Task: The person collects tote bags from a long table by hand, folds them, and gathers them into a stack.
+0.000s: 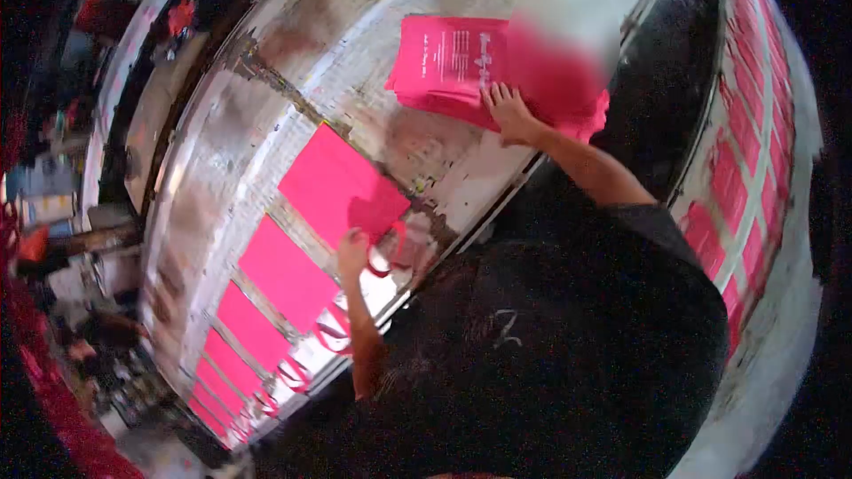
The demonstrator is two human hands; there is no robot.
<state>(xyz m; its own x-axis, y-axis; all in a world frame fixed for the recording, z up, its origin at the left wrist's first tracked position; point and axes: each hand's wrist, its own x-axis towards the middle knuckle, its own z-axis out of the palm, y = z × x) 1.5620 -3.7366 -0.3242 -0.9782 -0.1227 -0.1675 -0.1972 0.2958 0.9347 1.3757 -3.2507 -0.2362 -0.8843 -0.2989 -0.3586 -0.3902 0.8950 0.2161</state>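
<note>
My right hand [510, 113] lies with fingers spread on the near edge of a stack of pink bags [444, 58]. White lettering is printed on the top one. A pale blur hides part of the stack's right side. My left hand [353, 253] is at the near edge of a single flat pink bag [333, 182], beside its looped handle [395, 248]. Its fingers look bent but are smeared, so whether they grip the bag is unclear. A dark shadow falls on the bag by that hand.
More pink bags [284, 275] lie in a row along the long, stained table [204, 213], their handles over its near edge. Another long surface with pink pieces [732, 168] runs along the right. Cluttered items [89, 284] stand at the far left.
</note>
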